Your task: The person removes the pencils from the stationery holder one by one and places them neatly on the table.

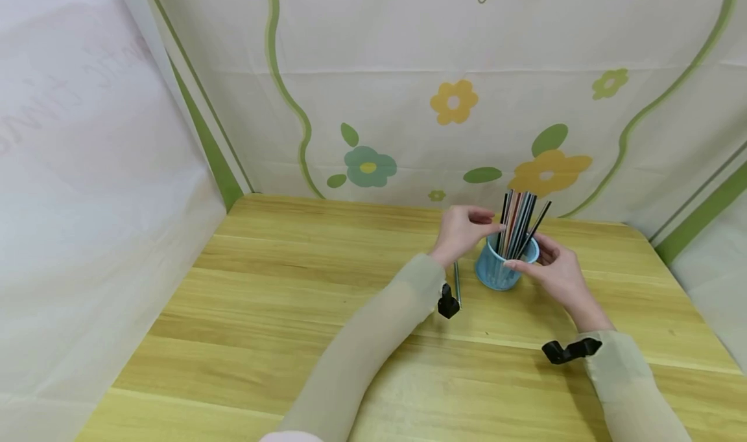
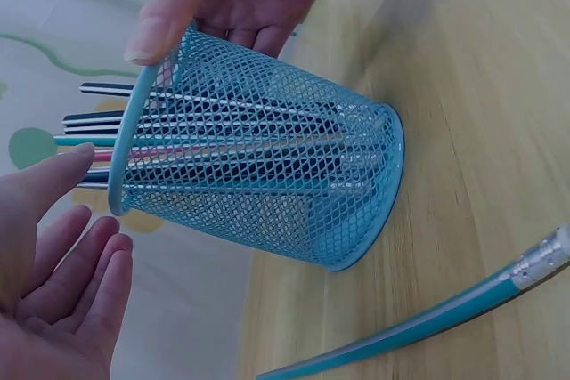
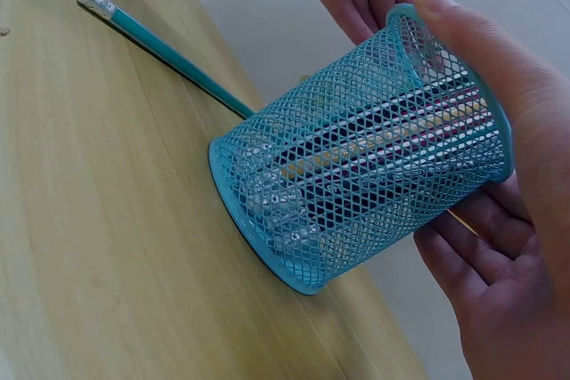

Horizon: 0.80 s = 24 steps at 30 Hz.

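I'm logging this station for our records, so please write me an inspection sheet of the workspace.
Surface: wood-grain tabletop.
Job's things: blue mesh pencil cup, upright, holding a bunch of pencils; one teal pencil lies left of it in the head view.
Clutter: nothing seen.
Hands: left hand at the bunch, thumb touching or nearly so; right hand holds the cup near its rim.
Cables: nothing seen.
Surroundings: pale backdrop printed with flowers.
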{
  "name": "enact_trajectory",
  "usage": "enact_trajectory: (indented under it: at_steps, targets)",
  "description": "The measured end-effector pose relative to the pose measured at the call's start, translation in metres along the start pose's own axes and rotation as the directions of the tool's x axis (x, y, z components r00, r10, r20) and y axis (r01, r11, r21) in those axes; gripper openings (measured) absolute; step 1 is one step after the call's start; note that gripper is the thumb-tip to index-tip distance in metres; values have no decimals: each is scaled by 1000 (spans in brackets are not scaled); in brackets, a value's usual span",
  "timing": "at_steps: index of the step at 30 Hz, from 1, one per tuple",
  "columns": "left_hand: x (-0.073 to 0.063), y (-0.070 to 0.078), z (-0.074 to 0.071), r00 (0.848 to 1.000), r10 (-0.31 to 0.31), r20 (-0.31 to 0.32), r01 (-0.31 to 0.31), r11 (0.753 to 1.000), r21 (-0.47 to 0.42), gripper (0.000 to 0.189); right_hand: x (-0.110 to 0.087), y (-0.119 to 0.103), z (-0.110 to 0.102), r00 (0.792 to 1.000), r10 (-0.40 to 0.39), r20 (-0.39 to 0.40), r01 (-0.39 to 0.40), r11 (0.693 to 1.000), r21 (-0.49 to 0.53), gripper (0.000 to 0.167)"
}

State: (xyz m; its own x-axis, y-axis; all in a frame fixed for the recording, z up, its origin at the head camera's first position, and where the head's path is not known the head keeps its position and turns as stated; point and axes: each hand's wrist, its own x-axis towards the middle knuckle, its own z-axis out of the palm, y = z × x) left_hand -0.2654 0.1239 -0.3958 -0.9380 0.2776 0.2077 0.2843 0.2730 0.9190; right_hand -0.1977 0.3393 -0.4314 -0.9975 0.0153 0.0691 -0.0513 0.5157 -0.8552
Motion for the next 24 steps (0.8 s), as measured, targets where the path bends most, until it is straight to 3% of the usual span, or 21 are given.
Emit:
enact_trajectory:
  at_steps: [14,24]
  targets:
    - [5,-7,14,998,-61,12,60,996,71,24,-1,-1,0,1000,-10,-10,10,1000,10,87]
    - [3,-11,15,998,-58,6,57,998,26,24,-1,0,1,1000,-23,-14,23,1000,17,84]
